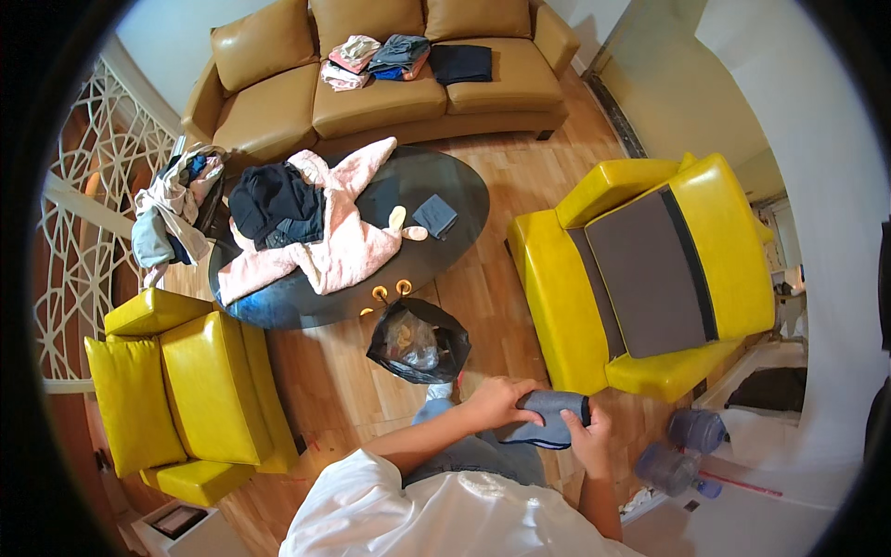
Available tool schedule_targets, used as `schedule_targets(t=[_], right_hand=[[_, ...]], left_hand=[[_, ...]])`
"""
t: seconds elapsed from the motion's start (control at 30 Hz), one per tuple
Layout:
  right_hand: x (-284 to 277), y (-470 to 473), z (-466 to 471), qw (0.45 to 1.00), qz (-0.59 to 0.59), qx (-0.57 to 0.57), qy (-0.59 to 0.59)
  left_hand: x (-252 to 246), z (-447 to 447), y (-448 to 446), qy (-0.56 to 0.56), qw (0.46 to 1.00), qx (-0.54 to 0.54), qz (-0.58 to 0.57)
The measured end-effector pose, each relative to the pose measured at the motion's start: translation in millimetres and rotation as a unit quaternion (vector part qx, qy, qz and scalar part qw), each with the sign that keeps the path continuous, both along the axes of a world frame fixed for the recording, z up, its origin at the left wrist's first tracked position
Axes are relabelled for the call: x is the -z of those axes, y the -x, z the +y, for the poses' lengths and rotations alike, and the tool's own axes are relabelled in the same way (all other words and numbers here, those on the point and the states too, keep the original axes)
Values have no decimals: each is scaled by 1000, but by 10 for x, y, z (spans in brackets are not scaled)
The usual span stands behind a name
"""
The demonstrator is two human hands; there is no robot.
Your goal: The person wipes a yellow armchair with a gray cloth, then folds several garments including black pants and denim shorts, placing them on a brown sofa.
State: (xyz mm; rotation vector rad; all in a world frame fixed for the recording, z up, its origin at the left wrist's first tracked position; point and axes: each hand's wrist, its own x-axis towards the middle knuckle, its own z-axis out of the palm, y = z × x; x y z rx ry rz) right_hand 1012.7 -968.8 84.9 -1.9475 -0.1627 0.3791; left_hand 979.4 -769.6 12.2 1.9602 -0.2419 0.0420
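Between my two hands, just in front of my lap, is a grey cloth with dark edging (546, 411), folded into a small bundle. My left hand (500, 404) grips its left side from above. On its right end, my right hand (588, 428) presses with the thumb on top. Ahead, a dark oval coffee table (452, 181) bears a spread pink fleece garment (341, 237) with a crumpled black garment (275, 202) and dark denim (296, 230) on it. Apart from these, a small folded grey-blue cloth (436, 216) rests near the table's right end.
A black-bagged trash bin (418, 341) stands before my feet. Yellow armchairs (216, 390) flank the table, the right one holding a grey pad (647, 271). Folded clothes (397, 56) sit on the tan sofa (264, 104). A clothes heap (174, 209) rises at left; water jugs (672, 452) lie at right.
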Motion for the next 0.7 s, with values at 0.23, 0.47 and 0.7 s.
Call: schedule_targets(t=[0.23,0.47,0.7], right_hand=[[178,-1024,-83,997,39,-63,6],[689,-2250,-193,988,81,-123,-36],[1288,-3057,32,968,125,-216,-11]], left_hand=[[183,80,-618,72,981,-60,168],[723,-248,-1245,413,839,-235,264],[1123,-432,-1575,514,728,-399,215]])
